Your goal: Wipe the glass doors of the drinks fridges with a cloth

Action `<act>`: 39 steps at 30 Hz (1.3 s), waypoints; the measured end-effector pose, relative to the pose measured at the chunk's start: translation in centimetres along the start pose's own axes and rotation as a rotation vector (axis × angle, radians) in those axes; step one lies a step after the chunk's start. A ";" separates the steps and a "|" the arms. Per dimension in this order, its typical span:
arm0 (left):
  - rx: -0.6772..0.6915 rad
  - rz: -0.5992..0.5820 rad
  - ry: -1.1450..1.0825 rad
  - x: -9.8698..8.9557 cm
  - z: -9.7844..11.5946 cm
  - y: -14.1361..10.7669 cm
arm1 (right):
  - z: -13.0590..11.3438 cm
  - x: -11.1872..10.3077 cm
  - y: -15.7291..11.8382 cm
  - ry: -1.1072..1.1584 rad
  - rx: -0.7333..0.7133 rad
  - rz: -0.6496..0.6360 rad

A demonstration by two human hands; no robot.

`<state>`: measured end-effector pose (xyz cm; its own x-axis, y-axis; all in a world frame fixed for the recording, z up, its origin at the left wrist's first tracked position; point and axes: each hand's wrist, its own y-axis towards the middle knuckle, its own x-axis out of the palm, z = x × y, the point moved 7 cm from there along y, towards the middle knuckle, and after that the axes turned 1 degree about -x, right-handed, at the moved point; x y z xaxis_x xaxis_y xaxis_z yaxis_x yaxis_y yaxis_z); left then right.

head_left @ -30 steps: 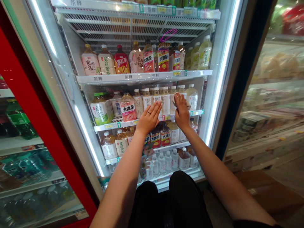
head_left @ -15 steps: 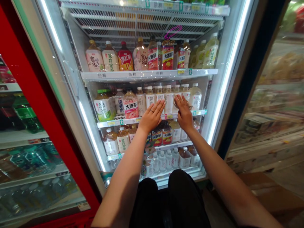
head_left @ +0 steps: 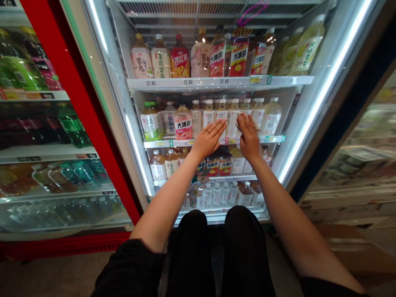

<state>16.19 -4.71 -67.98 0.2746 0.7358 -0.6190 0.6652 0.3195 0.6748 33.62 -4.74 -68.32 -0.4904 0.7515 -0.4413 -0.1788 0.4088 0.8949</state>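
Observation:
My left hand (head_left: 209, 138) lies flat on the glass door of a lit drinks cooler, fingers together and stretched out, a ring on one finger. To its right, my right hand (head_left: 249, 136) presses a tan cloth (head_left: 256, 126) against the same glass; only the cloth's edges show past the fingers. Behind the hands stand white-labelled tea bottles (head_left: 272, 117) on the middle shelf (head_left: 173, 143). A peach-coloured tea bottle (head_left: 183, 123) is left of them.
An upper shelf (head_left: 201, 83) carries more bottles. A pink and yellow drawing (head_left: 252, 12) marks the glass near the top. At left stands a red-framed cooler (head_left: 83, 119); at right, a cardboard box (head_left: 355, 247) on the floor. My black-clad knees (head_left: 193, 235) are close to the cooler.
My view has swung left and the cooler appears further right and higher. Both hands stay on the glass; the right hand has shifted slightly against the bottles behind it.

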 end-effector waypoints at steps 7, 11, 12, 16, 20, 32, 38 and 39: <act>-0.079 0.086 0.070 -1.5 -4.1 -3.6 | -0.4 0.4 -0.2 0.080 -0.038 0.068; -0.012 0.100 0.104 -1.1 -5.8 -5.6 | -0.7 0.7 -0.8 0.102 -0.030 0.072; -0.004 0.108 0.110 -1.0 -5.9 -5.8 | -0.9 0.8 -0.7 0.104 -0.010 0.103; -0.010 0.165 0.129 -0.8 -5.8 -6.1 | -2.3 2.1 0.1 0.085 0.069 0.210; 0.005 0.223 0.149 -0.9 -5.4 -6.2 | -3.9 4.2 0.8 0.042 0.108 0.265; 0.029 0.297 0.158 -1.3 -5.2 -6.6 | -3.6 5.6 0.0 -0.101 0.116 0.487; 0.025 0.294 0.159 -1.2 -5.3 -6.6 | -3.5 6.0 -0.2 -0.121 0.058 0.420; 0.025 0.292 0.157 -1.2 -5.3 -6.6 | -3.4 5.9 -0.3 -0.108 0.033 0.438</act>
<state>7.79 -4.54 -69.62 0.3475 0.8778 -0.3298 0.5915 0.0678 0.8035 27.83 -2.18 -70.96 -0.4214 0.9064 -0.0276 0.0534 0.0552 0.9970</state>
